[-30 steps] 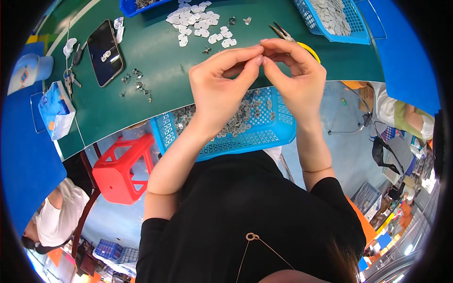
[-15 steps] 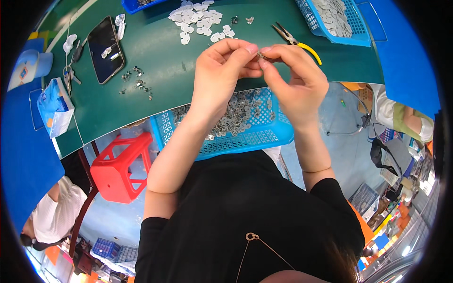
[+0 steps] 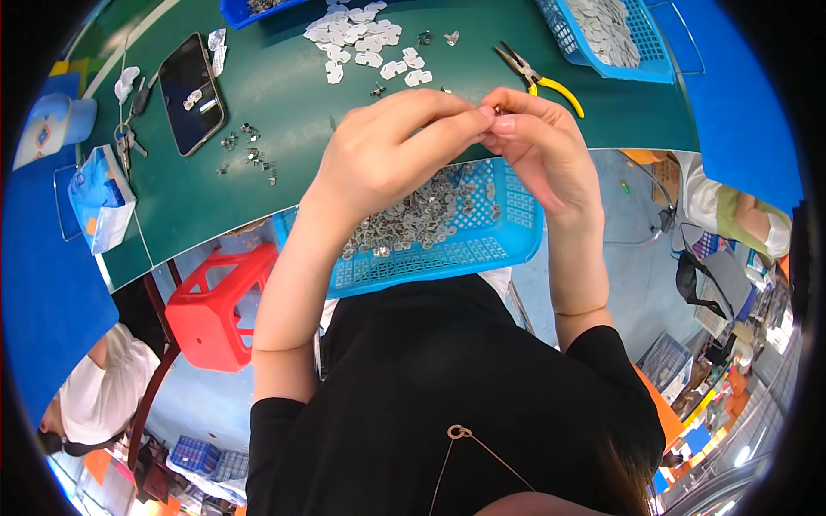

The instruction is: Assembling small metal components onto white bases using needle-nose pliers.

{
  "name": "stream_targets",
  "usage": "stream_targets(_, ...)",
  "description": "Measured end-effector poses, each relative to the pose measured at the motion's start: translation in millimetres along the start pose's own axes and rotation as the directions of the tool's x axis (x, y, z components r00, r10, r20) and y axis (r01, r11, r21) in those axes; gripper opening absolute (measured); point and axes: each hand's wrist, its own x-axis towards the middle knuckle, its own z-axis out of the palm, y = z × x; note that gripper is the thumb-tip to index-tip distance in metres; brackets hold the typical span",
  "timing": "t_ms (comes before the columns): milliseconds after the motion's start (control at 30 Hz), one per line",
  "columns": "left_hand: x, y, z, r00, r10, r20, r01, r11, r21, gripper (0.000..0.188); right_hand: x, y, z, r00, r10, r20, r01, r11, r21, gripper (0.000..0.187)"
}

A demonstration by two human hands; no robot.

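Note:
My left hand [image 3: 387, 146] and my right hand [image 3: 555, 150] meet above the table's near edge, fingertips pinched together. Between them is a small metal part [image 3: 499, 110], almost wholly covered by the fingers. Below the hands, a light-blue mesh basket [image 3: 516, 245] holds many small metal parts [image 3: 413, 222]. Flat white pieces [image 3: 353, 39] lie spread on the green table beyond my hands. Pliers with yellow handles [image 3: 559, 93] rest just past my right hand, jaws pointing away to the left.
To the left are a phone [image 3: 185, 107], keys [image 3: 126, 142], a tissue pack [image 3: 101, 198] and loose metal clips [image 3: 252, 155]. Another blue basket [image 3: 594, 62] of flat pieces stands far right. A red stool [image 3: 206, 318] is below the table; another person [image 3: 107, 387] is at lower left.
My left hand has turned, its back now uppermost, and come slightly nearer me. The fingertips have shifted a little right and closed over the metal part, which showed more before.

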Motion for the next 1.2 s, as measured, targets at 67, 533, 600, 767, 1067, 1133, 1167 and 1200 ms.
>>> stream_targets(67, 2, 0, -3, 1.000, -0.026, 0.017, 0.026, 0.999, -0.028, 0.023, -2, -1, 7, 0.997, -0.071, -0.035, 0.065, 0.989, -0.131, 0.024)
stream_targets(533, 4, -2, -6, 0.999, 0.007, 0.053, -0.002, 0.996, -0.089, 0.026, -4, 0, -3, 0.997, -0.073, -0.003, 0.073, 0.995, -0.075, 0.023)
stream_targets(600, 7, 0, -13, 0.980, 0.160, 0.122, -0.160, 0.987, -0.008, 0.031, -4, 0, -4, 0.998, 0.055, 0.020, -0.055, 0.999, -0.004, 0.023)
stream_targets(767, 4, -1, -11, 0.984, 0.132, 0.120, -0.133, 0.991, -0.004, 0.025, -6, -1, -2, 0.999, 0.044, 0.014, -0.041, 0.991, -0.129, 0.024)
stream_targets(1067, -6, 14, 3, 0.876, -0.470, 0.112, 0.481, 0.827, -0.290, 0.014, -4, 5, 6, 0.864, -0.502, 0.041, 0.433, 0.699, -0.569, 0.023)
stream_targets(1133, 0, 23, 0, 0.548, -0.761, 0.346, 0.708, 0.202, -0.676, 0.015, 3, 6, -3, 0.789, -0.600, 0.133, 0.513, 0.524, -0.679, 0.023)
stream_targets(1167, 0, 24, 1, 0.515, -0.763, 0.391, 0.706, 0.119, -0.698, 0.020, 8, 6, -6, 0.779, -0.601, 0.176, 0.440, 0.324, -0.838, 0.023)
stream_targets(1200, -1, 23, 2, 0.517, -0.762, 0.391, 0.706, 0.121, -0.698, 0.020, 12, 6, -11, 0.774, -0.594, 0.217, 0.336, 0.096, -0.937, 0.024)
